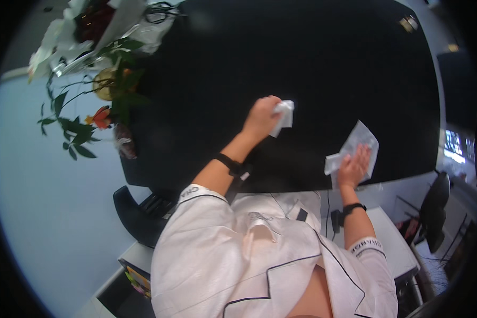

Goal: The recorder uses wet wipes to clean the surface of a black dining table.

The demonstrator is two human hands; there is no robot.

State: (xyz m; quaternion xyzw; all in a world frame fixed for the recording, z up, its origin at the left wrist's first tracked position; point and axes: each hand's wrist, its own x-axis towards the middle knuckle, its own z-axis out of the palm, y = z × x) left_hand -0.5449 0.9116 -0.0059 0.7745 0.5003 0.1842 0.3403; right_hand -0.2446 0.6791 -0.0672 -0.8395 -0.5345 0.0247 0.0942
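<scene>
My left hand [261, 117] is closed around a crumpled white tissue or wipe [287, 114], near the middle of a black tabletop [230, 59]. Farther right, close to the front edge, my right hand [354, 166] lies palm down with its fingers extended on a spread white sheet, tissue or wipe [370, 137]. A folded flap of that sheet sticks out to the left of the hand. The two hands are apart. Each wrist wears a black band.
A potted plant [105, 83] with long leaves stands at the table's left edge, beside an orange ornament [101, 117] and a dark wrapped item [125, 141]. Behind them are a clear plastic bag [153, 33] and black cables [159, 12]. A small object [408, 24] lies at the far right corner.
</scene>
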